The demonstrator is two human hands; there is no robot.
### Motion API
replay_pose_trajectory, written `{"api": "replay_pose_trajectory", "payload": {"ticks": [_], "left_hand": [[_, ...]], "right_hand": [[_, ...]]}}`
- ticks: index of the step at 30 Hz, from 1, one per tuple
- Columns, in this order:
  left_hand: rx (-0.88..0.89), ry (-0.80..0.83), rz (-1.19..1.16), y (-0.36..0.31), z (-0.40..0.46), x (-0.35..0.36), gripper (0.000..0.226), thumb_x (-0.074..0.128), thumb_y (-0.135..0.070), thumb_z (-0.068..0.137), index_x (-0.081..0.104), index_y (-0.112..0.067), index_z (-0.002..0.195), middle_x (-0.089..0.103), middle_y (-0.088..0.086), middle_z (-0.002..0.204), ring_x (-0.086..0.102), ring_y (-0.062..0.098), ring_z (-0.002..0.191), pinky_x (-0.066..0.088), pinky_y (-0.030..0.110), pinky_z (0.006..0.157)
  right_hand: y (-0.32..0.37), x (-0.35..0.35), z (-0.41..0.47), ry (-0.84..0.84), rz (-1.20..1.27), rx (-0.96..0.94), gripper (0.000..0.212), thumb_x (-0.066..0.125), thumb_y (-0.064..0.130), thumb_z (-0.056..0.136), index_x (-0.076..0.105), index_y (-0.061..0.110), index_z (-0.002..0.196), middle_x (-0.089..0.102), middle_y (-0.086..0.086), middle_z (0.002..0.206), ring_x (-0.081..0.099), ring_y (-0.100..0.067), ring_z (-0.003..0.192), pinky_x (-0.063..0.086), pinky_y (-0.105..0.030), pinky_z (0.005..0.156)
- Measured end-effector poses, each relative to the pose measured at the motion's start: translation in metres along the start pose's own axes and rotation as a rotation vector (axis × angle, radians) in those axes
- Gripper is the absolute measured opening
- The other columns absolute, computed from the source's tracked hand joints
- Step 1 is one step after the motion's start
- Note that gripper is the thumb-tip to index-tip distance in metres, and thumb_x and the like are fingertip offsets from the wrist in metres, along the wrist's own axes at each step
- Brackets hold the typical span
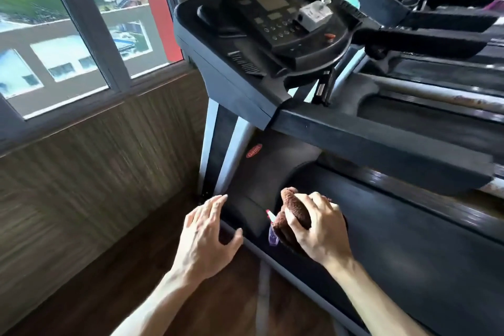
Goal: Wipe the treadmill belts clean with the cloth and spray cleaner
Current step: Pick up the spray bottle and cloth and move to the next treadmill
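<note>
Belt [409, 240] of the near treadmill runs dark and flat across the lower right, stretching away under the handrail [381, 144], and right at its front end, by the motor cover [275, 169], the right hand [319, 229] is down on it. That hand grips a brown cloth [296, 210], fingers curled over the bunched fabric, a lump of it poking up past the knuckles. Tucked under the same hand and cloth is a spray bottle [273, 234], only its purple body and a red-and-white nozzle tip peeking out on the left side; whether the fingers actually wrap the bottle I cannot tell. Left hand [210, 234] is beside it, just off the treadmill's left edge, fingers spread and relaxed, holding nothing, fingertips reaching toward the side rail [240, 229]; touching or hovering, hard to say. Up top, the console [275, 22] tilts toward us, dark screen and button rows, with a white box [316, 16] sitting on its right part. A second treadmill [436, 8] sits to the right, its console blurred. To the left, a window [68, 35] shows buildings and trees outside, wood-look panelling [95, 158] below it, and a dark wooden floor [136, 281] under the forearms. Much of the view is motion-smeared, so fine detail is lost.
</note>
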State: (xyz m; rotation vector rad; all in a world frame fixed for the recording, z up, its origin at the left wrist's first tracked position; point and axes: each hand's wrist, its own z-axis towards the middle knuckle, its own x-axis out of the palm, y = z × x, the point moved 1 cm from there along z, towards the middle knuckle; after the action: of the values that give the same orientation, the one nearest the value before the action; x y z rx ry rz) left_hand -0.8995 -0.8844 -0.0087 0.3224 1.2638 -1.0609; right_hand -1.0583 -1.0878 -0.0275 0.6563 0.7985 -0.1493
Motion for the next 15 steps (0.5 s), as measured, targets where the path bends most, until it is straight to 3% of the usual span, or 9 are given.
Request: {"api": "replay_pose_trajectory", "payload": {"ticks": [7,15], "left_hand": [[-0.021,0.082,-0.023,0.043,0.062,0.039,0.081,0.049,-0.065,0.081,0.047,-0.019,0.147,0.052,-0.007,0.146,0.05,0.012,0.134,0.032,0.03,0.114],[0.193,0.293,-0.094,0.076,0.129,0.096,0.078,0.049,-0.06,0.08,0.051,-0.014,0.143,0.059,0.0,0.14,0.055,0.016,0.129,0.034,0.028,0.109]], "right_hand": [[-0.01,0.052,0.039,-0.004,-0.006,0.105,0.035,0.056,0.055,0.092,0.066,0.031,0.115,0.062,0.007,0.093,0.064,-0.024,0.085,0.05,-0.041,0.085],[-0.03,0.108,0.036,-0.042,-0.187,0.346,0.037,0.057,0.054,0.091,0.069,0.025,0.111,0.062,0.002,0.095,0.064,-0.03,0.088,0.05,-0.047,0.086]]}}
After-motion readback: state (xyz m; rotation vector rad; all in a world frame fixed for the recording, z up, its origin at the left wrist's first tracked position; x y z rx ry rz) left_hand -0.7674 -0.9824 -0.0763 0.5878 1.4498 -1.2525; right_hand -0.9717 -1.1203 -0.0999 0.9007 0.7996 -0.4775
